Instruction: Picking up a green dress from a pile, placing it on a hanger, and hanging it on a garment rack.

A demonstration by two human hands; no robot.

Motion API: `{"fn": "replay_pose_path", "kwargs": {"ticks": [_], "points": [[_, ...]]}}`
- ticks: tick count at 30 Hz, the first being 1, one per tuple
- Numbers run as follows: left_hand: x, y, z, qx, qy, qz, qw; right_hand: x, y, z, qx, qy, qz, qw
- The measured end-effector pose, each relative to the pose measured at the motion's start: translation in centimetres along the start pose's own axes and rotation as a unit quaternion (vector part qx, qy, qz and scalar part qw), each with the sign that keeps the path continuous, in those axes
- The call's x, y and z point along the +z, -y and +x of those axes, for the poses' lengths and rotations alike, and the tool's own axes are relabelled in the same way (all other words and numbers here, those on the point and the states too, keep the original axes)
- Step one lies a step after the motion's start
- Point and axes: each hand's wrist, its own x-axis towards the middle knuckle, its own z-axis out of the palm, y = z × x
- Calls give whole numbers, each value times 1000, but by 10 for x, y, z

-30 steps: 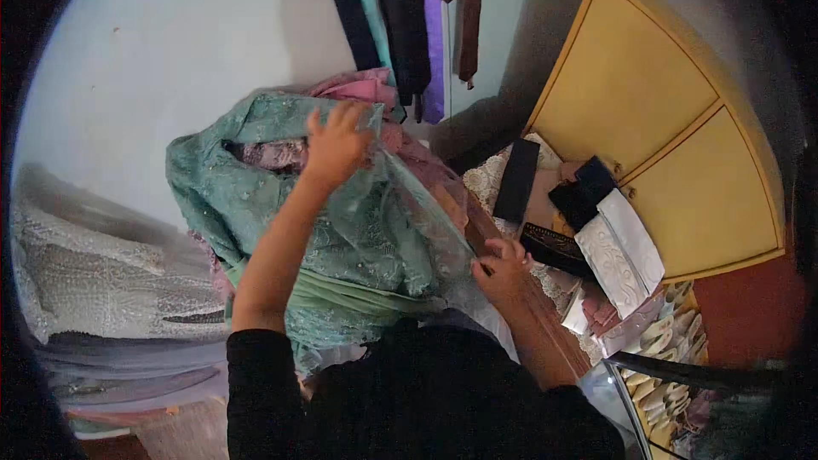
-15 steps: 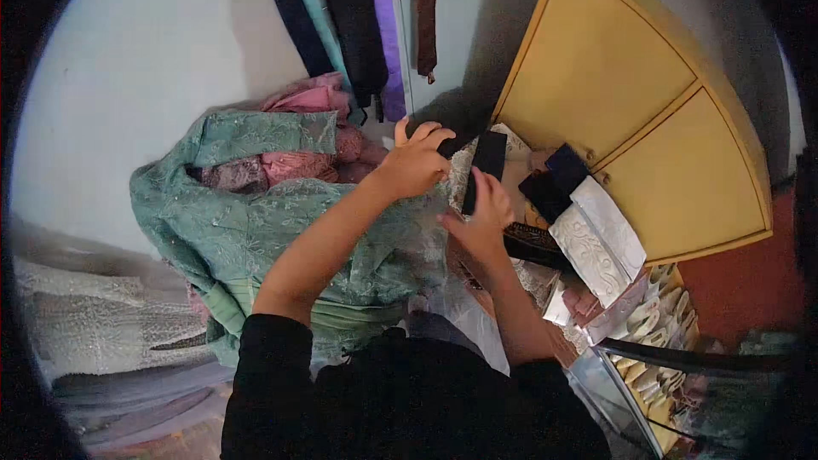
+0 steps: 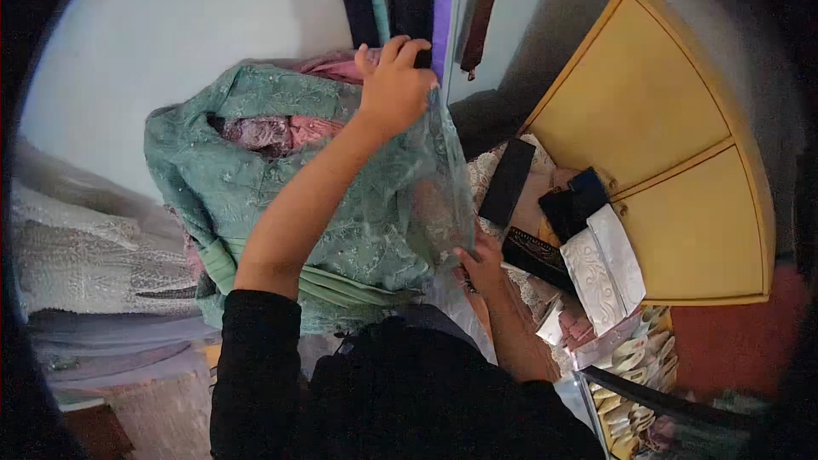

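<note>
A green lace dress [image 3: 281, 179] with small beads hangs on the left, over pink garments [image 3: 319, 129]. My left hand [image 3: 396, 89] is raised at the dress's far right side, in front of the hanging strips, with its fingers curled over the upper edge of the sheer green sleeve [image 3: 447, 179]. Lower down, my right hand [image 3: 486, 264] pinches the near end of this cloth between thumb and fingers. The sleeve is spread between the two hands. A green sash [image 3: 341, 288] lies across the dress's waist.
Dark, teal and purple cloth strips [image 3: 372, 0] and a brown tie [image 3: 481, 25] hang at the back. A yellow cabinet [image 3: 648, 119] stands right. Beside it lie a flat black piece [image 3: 508, 183], a white patterned purse [image 3: 601, 260] and several pale shoes [image 3: 635, 383]. Grey gowns hang far left.
My left hand has moved away from me, up beside the hanging strips. My right hand has come down and nearer, away from the black piece. The sheer sleeve is now spread between them.
</note>
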Motion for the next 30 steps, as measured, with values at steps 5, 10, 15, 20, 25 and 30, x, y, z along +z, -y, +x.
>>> {"fn": "replay_pose_path", "kwargs": {"ticks": [5,10,15,20,25,30], "points": [[13,-17,-10,25,-49,-57,997,-1,14,-44,-28,-173,-332,927],[44,-45,-22,151,56,-34,986,39,-16,-54,343,-135,-150,917],[55,-76,-58,94,172,-18,980,62,-49,-29,334,-120,-68,932],[-15,-117,-148,16,-5,-197,980,45,-75,-49,355,-96,33,929],[-64,-125,-324,-94,-5,-260,961,38,15,-70,311,-27,311,898],[-68,-187,-404,-302,179,-415,839,6,57,-64,277,-102,244,924]]}}
